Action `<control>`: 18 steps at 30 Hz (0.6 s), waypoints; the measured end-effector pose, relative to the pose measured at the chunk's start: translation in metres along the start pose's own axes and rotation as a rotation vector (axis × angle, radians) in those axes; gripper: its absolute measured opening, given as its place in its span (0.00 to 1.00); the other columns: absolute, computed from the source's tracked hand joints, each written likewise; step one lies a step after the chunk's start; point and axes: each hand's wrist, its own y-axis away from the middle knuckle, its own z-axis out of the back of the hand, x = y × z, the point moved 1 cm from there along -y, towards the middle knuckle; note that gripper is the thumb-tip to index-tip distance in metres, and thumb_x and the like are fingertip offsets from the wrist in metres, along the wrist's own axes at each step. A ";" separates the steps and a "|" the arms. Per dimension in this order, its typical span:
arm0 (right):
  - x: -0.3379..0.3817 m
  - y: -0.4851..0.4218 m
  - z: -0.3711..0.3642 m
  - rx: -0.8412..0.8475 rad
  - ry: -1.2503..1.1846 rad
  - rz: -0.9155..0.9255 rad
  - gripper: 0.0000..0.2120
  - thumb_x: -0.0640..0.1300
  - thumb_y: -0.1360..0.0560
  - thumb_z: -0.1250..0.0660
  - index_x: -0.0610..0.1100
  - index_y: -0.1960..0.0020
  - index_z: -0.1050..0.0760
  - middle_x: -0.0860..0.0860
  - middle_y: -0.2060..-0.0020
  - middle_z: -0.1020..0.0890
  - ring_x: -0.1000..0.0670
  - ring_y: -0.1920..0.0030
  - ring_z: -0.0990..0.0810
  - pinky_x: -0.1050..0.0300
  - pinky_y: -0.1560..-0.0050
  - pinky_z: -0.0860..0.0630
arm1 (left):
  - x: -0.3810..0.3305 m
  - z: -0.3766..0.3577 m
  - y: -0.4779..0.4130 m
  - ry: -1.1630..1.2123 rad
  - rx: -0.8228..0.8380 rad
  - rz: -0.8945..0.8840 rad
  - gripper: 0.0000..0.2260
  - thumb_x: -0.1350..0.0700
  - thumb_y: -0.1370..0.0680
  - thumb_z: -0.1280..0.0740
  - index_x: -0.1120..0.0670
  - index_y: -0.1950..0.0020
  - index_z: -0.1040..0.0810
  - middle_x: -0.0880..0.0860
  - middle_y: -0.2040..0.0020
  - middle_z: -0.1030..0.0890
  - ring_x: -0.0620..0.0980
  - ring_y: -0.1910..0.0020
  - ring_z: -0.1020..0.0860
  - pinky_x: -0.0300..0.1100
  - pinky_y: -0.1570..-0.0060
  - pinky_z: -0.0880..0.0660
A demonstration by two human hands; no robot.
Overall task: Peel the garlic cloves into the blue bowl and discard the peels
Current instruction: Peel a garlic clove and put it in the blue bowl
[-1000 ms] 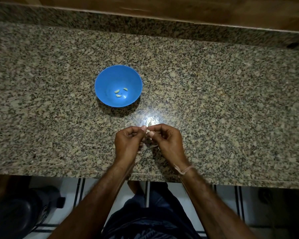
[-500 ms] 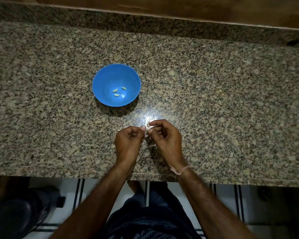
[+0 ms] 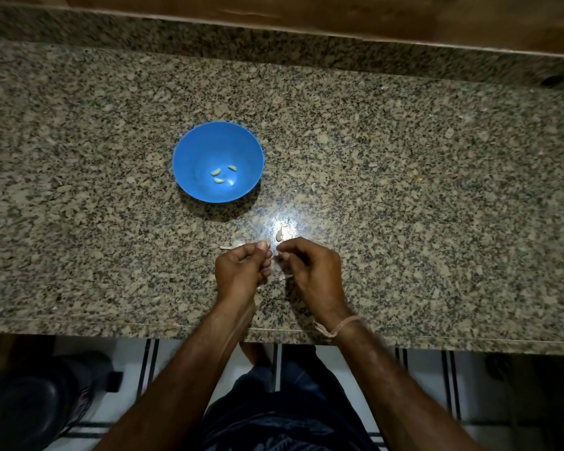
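A blue bowl [image 3: 183,151] stands on the granite counter with three peeled garlic cloves [image 3: 219,180] at its bottom. Below and to the right of it, my left hand [image 3: 241,271] pinches a pale garlic clove [image 3: 263,243] between thumb and forefinger. My right hand [image 3: 313,271] is just to its right, a small gap apart, fingers curled and tips pinched on what looks like a scrap of peel [image 3: 279,254]. A loose clove [image 3: 278,236] lies on the counter just beyond my fingertips. Another pale piece [image 3: 238,244] lies left of my left thumb.
The granite counter [image 3: 420,190] stretches wide on both sides, with a raised back ledge [image 3: 274,43] behind. Its front edge [image 3: 111,325] runs just under my wrists. A pale scrap [image 3: 285,277] shows between my hands. A dark object [image 3: 30,405] sits on the tiled floor below left.
My hands met at one clove before; now they have drawn slightly apart, the left keeping the clove. A loose clove now shows beyond my fingertips.
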 end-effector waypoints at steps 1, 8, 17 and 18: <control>-0.003 -0.001 0.000 0.003 0.050 0.012 0.10 0.35 0.21 0.30 0.47 0.47 0.14 0.56 0.54 0.12 0.56 0.52 0.13 0.47 0.49 0.15 | 0.001 0.001 0.000 -0.002 0.002 -0.002 0.10 0.57 0.20 0.27 0.65 0.51 0.16 0.55 0.65 0.17 0.46 0.69 0.23 0.37 0.69 0.24; 0.000 -0.007 0.001 0.018 -0.066 0.026 0.13 0.37 0.19 0.32 0.49 0.38 0.16 0.55 0.44 0.14 0.51 0.44 0.14 0.46 0.47 0.15 | -0.001 0.008 0.001 -0.206 0.067 -0.146 0.12 0.51 0.20 0.27 0.60 0.52 0.15 0.53 0.64 0.16 0.46 0.67 0.21 0.41 0.66 0.25; 0.003 -0.010 0.004 0.095 -0.387 -0.167 0.06 0.35 0.21 0.27 0.39 0.45 0.16 0.41 0.53 0.13 0.36 0.51 0.13 0.40 0.51 0.14 | -0.013 0.006 0.013 -0.438 0.131 -0.325 0.09 0.53 0.19 0.30 0.53 0.56 0.14 0.49 0.64 0.14 0.45 0.64 0.17 0.40 0.62 0.22; 0.003 -0.009 0.005 0.090 -0.405 -0.182 0.06 0.36 0.21 0.27 0.39 0.45 0.16 0.41 0.52 0.13 0.35 0.50 0.14 0.36 0.49 0.15 | -0.013 0.005 0.014 -0.438 0.120 -0.338 0.06 0.54 0.19 0.29 0.53 0.55 0.14 0.49 0.63 0.14 0.45 0.63 0.16 0.39 0.61 0.22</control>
